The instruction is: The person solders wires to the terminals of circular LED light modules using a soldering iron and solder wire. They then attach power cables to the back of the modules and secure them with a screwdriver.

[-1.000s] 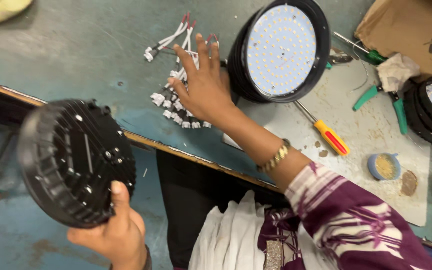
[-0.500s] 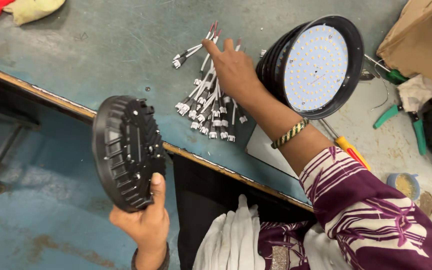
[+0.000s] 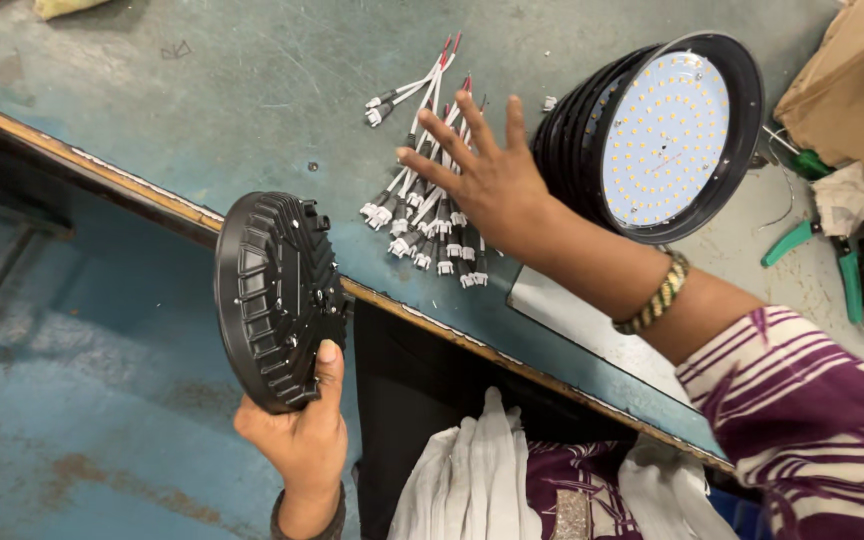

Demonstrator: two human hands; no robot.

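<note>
Blue-green and scuffed, the table (image 3: 202, 110) now has the right hand (image 3: 487, 185) spread flat over the bunch of wires (image 3: 427, 205) beside the round lamp (image 3: 662, 135), while the left hand (image 3: 302, 430) has turned its gripped black finned disc (image 3: 277, 300) edge-on (its face hidden, the wires under the palm covered).

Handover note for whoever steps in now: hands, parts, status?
Left hand: grips black finned housing by its lower rim, held off the table edge.
Right hand: open, fingers spread over the wire connectors, none gripped.
LED lamp lies face up on the table beside them.
Done: housing picked up. Left: no connector picked up yet.
</note>
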